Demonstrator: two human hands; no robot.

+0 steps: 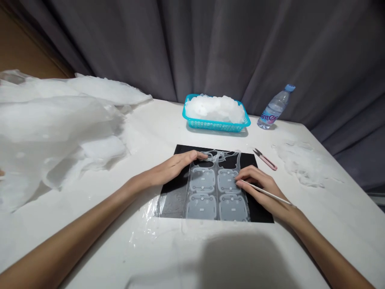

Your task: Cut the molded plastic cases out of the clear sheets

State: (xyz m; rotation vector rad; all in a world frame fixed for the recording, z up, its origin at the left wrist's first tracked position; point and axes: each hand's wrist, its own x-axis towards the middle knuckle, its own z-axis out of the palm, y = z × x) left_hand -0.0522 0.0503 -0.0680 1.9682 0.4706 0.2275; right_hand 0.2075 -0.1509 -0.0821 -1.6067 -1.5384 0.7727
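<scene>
A translucent moulded sheet (216,188) with several rounded rectangular pieces lies on a black mat (261,210) in front of me. My left hand (177,164) rests flat on the sheet's upper left corner, fingers stretched out. My right hand (260,186) pinches a thin white stick (270,194), with its tip at the sheet's right side.
A turquoise basket (216,124) of white translucent pieces stands behind the mat. A plastic water bottle (275,107) lies to the basket's right. Pink snips (264,159) lie beside the mat. Piled white plastic sheets (54,124) cover the left. Loose scraps (300,164) lie at right.
</scene>
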